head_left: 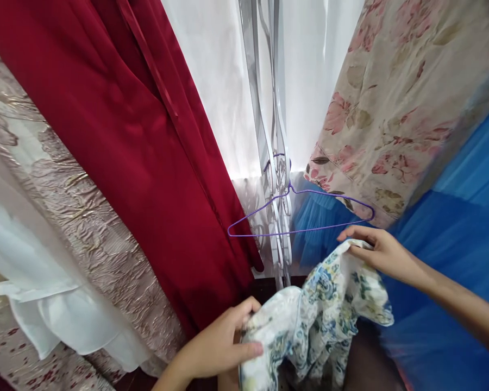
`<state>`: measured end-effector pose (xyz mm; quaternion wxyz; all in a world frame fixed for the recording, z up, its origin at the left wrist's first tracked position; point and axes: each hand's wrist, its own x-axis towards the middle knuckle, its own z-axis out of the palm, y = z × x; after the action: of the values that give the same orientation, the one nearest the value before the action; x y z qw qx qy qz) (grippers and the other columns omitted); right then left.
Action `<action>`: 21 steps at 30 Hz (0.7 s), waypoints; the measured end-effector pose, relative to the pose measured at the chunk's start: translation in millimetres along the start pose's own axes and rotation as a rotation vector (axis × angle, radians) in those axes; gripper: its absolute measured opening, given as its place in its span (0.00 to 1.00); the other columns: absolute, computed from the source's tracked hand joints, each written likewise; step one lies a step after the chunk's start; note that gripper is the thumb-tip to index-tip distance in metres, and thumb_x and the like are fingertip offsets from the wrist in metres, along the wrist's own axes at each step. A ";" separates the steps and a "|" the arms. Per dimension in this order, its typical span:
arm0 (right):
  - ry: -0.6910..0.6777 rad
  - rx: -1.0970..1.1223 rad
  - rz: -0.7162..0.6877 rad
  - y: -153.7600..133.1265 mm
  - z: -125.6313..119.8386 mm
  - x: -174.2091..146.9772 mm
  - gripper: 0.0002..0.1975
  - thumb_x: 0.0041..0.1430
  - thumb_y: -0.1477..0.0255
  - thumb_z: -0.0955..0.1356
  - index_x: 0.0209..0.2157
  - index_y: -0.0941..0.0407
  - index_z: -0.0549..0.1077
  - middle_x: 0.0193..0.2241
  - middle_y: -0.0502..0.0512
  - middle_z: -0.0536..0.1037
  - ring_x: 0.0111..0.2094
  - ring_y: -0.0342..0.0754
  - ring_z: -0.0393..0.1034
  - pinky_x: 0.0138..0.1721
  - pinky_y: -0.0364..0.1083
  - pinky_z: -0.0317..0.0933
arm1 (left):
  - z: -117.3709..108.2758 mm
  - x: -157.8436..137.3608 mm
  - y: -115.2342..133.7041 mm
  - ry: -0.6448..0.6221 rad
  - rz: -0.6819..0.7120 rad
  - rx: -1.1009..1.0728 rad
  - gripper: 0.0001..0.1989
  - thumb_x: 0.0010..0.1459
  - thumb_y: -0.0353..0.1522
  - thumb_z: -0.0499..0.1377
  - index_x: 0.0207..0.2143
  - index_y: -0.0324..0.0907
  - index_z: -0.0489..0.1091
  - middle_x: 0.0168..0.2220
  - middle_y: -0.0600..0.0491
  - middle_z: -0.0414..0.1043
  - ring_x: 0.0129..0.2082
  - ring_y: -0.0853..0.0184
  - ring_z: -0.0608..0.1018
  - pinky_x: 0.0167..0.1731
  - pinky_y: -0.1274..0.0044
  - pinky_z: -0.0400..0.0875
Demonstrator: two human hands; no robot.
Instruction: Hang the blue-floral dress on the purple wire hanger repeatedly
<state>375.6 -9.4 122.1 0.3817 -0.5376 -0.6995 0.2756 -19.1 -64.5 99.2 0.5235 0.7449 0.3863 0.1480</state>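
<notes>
Between my two hands hangs a white garment [321, 309] with a blue and green floral print, gathered in folds. My left hand [224, 339] grips its left side, thumb in front. On the upper right edge, my right hand [372, 250] pinches the cloth between thumb and fingers. Just above the garment, a purple hanger [301, 232] hangs bare with its hook on a white strap-like rack [275, 179]. The hanger's right end is close to my right hand, with no contact that I can make out. The garment's lower part runs out of view.
A long red garment [146, 163] and a textured pink one [101, 222] hang at left, with white ruffled cloth [65, 304] beside them. At right hang a beige floral garment [391, 119] and blue tulle [452, 233]. White cloth [212, 65] hangs behind the rack.
</notes>
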 end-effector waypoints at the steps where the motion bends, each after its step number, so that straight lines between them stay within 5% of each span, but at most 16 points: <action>1: 0.048 -0.078 -0.039 2.7 2.8 2.1 0.16 0.58 0.68 0.66 0.47 0.56 0.74 0.29 0.50 0.75 0.25 0.44 0.64 0.26 0.43 0.58 | -5.5 1.6 1.3 0.066 0.020 0.133 0.13 0.61 0.35 0.59 0.49 0.45 0.66 0.43 0.53 0.71 0.43 0.64 0.73 0.44 0.75 0.67; 5: 0.101 -0.270 -0.163 6.7 14.4 12.2 0.29 0.61 0.70 0.63 0.64 0.54 0.62 0.28 0.48 0.72 0.23 0.44 0.62 0.27 0.43 0.58 | -48.4 14.0 5.9 0.366 0.169 0.721 0.15 0.62 0.25 0.49 0.43 0.46 0.73 0.45 0.51 0.75 0.49 0.61 0.73 0.60 0.65 0.55; 9: 0.063 -0.325 -0.190 6.3 29.1 25.7 0.29 0.60 0.70 0.63 0.63 0.58 0.65 0.28 0.52 0.77 0.24 0.47 0.67 0.27 0.44 0.60 | -97.8 34.5 8.6 0.616 0.126 1.065 0.15 0.60 0.24 0.49 0.42 0.45 0.73 0.48 0.48 0.76 0.56 0.52 0.69 0.56 0.58 0.58; 14: 0.049 -0.357 -0.161 4.1 43.2 25.7 0.25 0.59 0.71 0.62 0.57 0.60 0.71 0.37 0.61 0.83 0.34 0.55 0.77 0.34 0.48 0.65 | -121.5 63.7 24.0 0.711 0.086 1.057 0.15 0.64 0.28 0.48 0.48 0.42 0.69 0.51 0.43 0.73 0.55 0.49 0.70 0.51 0.59 0.64; 17: 0.048 -0.375 -0.134 2.1 45.9 16.5 0.25 0.58 0.75 0.61 0.56 0.56 0.72 0.43 0.60 0.83 0.39 0.56 0.78 0.38 0.48 0.66 | -108.9 78.0 43.5 0.680 0.210 0.954 0.19 0.65 0.28 0.46 0.56 0.43 0.63 0.57 0.46 0.69 0.57 0.57 0.70 0.54 0.66 0.64; 21: 0.026 -0.351 -0.118 -2.6 45.4 2.6 0.23 0.58 0.76 0.61 0.53 0.54 0.75 0.39 0.56 0.84 0.34 0.54 0.78 0.35 0.47 0.66 | -82.4 91.8 65.2 0.661 0.403 0.684 0.14 0.64 0.26 0.45 0.48 0.43 0.65 0.53 0.48 0.71 0.53 0.61 0.73 0.51 0.71 0.67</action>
<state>336.2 -6.5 99.5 0.3062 -0.5576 -0.7622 0.1196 17.2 47.3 174.3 0.0608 0.8465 0.4062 0.3387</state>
